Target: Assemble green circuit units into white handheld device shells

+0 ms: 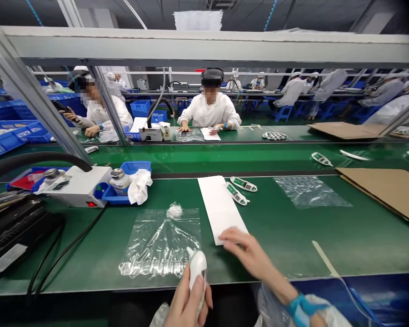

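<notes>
My left hand (187, 302) is wrapped around a white handheld plastic device (198, 265) with a narrow tip and a dark patch on its side, held upright at the bench's front edge. My right hand (247, 252) is open, its fingers stretched over the near end of a folded white paper (218, 206); whether they touch it I cannot tell. A blue band circles that wrist. Two white half shells with green circuit boards inside lie by the paper: one shell (236, 194) overlaps its edge, the other shell (244, 184) sits just behind.
A clear plastic bag (163, 240) lies left, small clear pieces (174, 210) at its top. Farther left are a grey box with a hose (78, 184) and a blue tray (136, 167). Cardboard (385, 190) lies right. Across the green belt (204, 156), a person (209, 106) sits working.
</notes>
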Demonstrator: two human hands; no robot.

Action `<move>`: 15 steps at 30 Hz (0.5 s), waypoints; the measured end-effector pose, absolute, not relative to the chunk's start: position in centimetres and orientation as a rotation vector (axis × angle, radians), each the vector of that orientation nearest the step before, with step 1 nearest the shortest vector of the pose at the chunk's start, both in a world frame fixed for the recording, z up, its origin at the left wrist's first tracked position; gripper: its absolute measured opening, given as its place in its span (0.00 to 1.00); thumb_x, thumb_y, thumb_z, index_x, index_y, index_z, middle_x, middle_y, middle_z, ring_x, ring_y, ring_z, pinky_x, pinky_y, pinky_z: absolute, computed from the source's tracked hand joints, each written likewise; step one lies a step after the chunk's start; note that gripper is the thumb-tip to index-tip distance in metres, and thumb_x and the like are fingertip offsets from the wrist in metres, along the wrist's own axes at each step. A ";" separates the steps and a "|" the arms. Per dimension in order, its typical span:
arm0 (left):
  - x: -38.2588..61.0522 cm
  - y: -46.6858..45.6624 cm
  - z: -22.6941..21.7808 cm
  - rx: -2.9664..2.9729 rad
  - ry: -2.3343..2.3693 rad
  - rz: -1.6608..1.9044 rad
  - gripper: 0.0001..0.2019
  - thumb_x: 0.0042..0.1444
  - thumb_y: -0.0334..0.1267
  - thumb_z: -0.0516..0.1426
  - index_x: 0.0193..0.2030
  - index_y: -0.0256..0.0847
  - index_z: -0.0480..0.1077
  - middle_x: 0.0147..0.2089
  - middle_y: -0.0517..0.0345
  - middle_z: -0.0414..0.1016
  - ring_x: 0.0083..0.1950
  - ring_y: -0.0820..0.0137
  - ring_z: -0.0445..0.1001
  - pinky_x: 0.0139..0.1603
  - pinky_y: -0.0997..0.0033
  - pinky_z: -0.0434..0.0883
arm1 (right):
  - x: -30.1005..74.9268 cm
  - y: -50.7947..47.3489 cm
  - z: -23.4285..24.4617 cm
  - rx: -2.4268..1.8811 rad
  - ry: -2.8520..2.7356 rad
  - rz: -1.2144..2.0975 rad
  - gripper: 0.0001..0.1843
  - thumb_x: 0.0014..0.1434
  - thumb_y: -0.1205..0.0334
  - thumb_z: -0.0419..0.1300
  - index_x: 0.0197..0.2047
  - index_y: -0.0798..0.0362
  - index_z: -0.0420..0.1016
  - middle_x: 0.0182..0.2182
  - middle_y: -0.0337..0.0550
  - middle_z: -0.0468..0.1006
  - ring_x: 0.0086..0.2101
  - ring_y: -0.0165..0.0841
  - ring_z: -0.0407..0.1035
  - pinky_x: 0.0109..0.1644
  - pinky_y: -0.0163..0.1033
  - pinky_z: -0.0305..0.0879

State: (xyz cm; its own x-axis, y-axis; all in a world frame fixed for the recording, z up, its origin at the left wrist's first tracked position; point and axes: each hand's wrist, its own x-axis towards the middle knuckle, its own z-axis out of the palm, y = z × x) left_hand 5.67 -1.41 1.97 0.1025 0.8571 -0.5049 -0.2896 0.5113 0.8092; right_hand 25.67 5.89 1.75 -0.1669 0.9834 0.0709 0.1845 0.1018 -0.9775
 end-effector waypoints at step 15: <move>12.9 7.0 -0.3 0.904 1.215 1.019 0.22 0.53 0.57 0.58 0.44 0.39 0.73 0.44 0.45 0.79 0.48 0.56 0.75 0.51 0.64 0.68 | 31.6 12.5 1.1 -1.305 -1.948 0.920 0.06 0.56 0.68 0.58 0.29 0.52 0.75 0.30 0.39 0.70 0.29 0.31 0.62 0.34 0.36 0.56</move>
State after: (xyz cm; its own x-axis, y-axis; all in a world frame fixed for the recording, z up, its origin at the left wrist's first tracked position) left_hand 12.91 6.98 -0.29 0.0549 0.9530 -0.2979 -0.1272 0.3025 0.9446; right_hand 31.57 12.53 1.13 -0.3260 0.9391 0.1085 0.5130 0.2721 -0.8141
